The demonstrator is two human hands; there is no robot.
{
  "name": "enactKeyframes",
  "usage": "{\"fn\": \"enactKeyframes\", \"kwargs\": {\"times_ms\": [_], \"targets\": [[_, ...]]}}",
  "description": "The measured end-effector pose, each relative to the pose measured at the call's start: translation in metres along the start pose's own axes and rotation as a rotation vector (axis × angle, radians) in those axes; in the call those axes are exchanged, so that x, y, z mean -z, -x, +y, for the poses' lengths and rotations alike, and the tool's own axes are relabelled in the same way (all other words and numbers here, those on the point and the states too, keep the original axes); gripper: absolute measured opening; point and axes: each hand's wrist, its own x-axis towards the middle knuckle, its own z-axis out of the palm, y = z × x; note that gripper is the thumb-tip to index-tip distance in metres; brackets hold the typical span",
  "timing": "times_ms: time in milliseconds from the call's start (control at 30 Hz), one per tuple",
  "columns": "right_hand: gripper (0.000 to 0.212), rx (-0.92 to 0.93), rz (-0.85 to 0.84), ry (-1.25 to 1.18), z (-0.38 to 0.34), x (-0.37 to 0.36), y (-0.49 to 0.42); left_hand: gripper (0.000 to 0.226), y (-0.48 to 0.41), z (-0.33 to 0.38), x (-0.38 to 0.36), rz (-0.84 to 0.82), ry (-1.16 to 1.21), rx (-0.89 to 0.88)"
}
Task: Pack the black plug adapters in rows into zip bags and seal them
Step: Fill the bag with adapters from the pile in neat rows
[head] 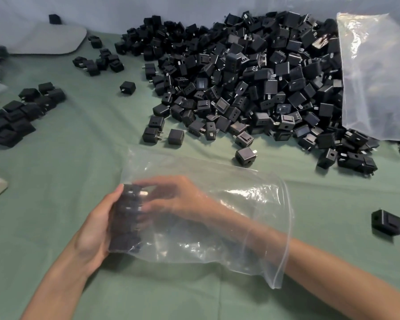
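Nearest is the left hand (95, 227), outside the zip bag (252, 204), curled round its closed end and gripping through the plastic the row of black plug adapters (127, 218) that lies there. The right hand (178, 199) is inside the bag, with its forearm through the open mouth and its fingers at the row. Blur hides whether they pinch an adapter or only press on it.

This looks like the filling step, with the first row being squared against the bag's bottom. The next move probably calls for drawing the right hand out without disturbing that row, then fetching more.

To the right of the bag, a lone adapter (386, 222) sits on the counter (79, 158). Beyond the bag lies the big pile of adapters (252, 84), and a large clear bag (376, 72) stands at the pile's right edge.
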Motion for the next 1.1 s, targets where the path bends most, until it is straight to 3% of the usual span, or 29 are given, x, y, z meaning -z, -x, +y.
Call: {"fn": "enactKeyframes", "kwargs": {"times_ms": [100,233,367,467,533,633,800,933,1033,1100], "targets": [[0.046,0.03,0.047,0.178,0.001,0.0,-0.004,0.047,-0.003,0.004,0.002,0.005,-0.011,-0.004],[0.052,0.074,0.026,0.114,0.006,-0.001,-0.003,0.052,-0.006,0.006,0.0,0.003,-0.042,-0.012],[0.05,0.139,-0.009,0.132,0.012,0.0,-0.005,0.054,-0.007,0.0,-0.003,0.07,-0.133,-0.131],[0.034,0.196,-0.026,0.128,0.014,0.0,-0.005,0.062,-0.009,-0.004,-0.001,0.204,-0.399,-0.287],[0.036,0.206,-0.023,0.223,0.011,-0.001,-0.005,0.065,-0.01,-0.004,0.002,0.312,-0.634,-0.373],[0.042,0.275,0.049,0.533,0.011,-0.003,-0.008,0.038,-0.018,-0.003,0.006,0.428,-0.946,-0.528],[0.046,0.123,0.063,0.613,0.015,-0.008,-0.012,0.02,-0.03,-0.006,0.025,0.365,-0.725,-0.48],[0.043,0.205,0.065,0.728,0.01,-0.006,-0.013,0.026,-0.02,-0.011,0.035,0.288,-0.386,-0.468],[0.045,0.25,0.045,0.712,0.008,-0.005,-0.013,0.009,-0.003,-0.021,0.039,0.313,-0.461,-0.475],[0.045,0.239,0.04,0.692,0.008,-0.003,-0.012,0.031,0.011,-0.032,0.037,0.31,-0.605,-0.523]]}}
